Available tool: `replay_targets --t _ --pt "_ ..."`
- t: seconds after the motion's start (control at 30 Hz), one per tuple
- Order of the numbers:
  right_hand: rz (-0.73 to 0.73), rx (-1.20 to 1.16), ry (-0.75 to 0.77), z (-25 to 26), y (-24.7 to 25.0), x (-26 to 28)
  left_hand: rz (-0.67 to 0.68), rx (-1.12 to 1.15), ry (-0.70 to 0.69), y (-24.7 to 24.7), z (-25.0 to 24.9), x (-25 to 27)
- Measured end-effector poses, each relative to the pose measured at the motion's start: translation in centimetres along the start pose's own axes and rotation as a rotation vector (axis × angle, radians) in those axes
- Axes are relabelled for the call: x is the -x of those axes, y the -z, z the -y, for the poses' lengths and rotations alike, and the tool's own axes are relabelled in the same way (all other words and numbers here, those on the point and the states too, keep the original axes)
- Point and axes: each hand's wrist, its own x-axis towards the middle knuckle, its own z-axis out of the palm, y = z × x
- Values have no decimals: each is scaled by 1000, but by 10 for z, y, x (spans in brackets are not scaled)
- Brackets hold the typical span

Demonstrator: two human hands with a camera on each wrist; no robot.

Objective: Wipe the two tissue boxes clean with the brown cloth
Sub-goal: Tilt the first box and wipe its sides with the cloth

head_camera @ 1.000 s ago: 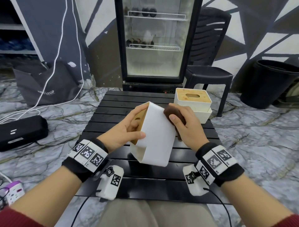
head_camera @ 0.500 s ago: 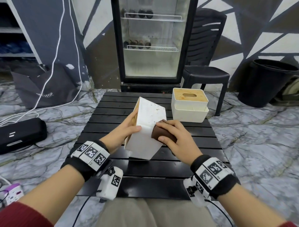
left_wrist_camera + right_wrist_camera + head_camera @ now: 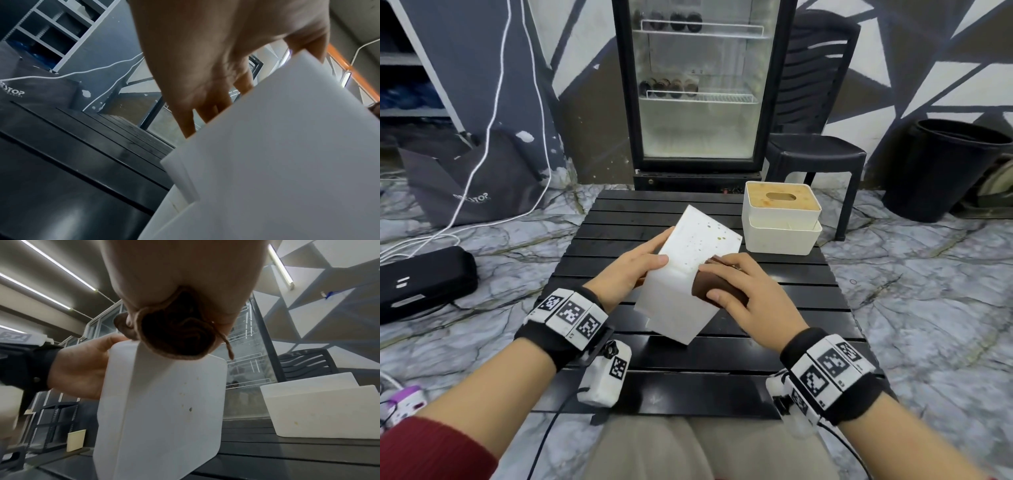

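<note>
A white tissue box (image 3: 688,270) (image 3: 162,410) (image 3: 277,162) stands tilted on one corner at the middle of the black slatted table (image 3: 808,318). Its upward face carries small brownish specks. My left hand (image 3: 633,267) (image 3: 205,73) grips its left side, thumb on the specked face. My right hand (image 3: 743,291) holds the bunched brown cloth (image 3: 714,291) (image 3: 176,331) and presses it against the box's right edge. The second tissue box (image 3: 780,219) (image 3: 320,410), white with a wooden slotted lid, stands upright at the table's far right.
Behind the table stands a glass-door fridge (image 3: 698,85), with a black plastic chair (image 3: 815,150) to its right. A black bin (image 3: 941,168) is on the floor at the right. A black case (image 3: 421,281), a grey bag (image 3: 472,185) and white cables lie at the left.
The box has been turned so its specked face points up. My right hand with the cloth has slid down from the box's top to its right edge.
</note>
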Motion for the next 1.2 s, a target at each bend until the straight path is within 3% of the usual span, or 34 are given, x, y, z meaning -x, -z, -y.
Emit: replay_targets --t 0.4,1.2 --pt "-146 -53 -117 -43 2 -35 61 -17 -26 1 -1 -3" --pt "-47 -43 -324 -73 12 -79 29 90 -38 5 6 -3"
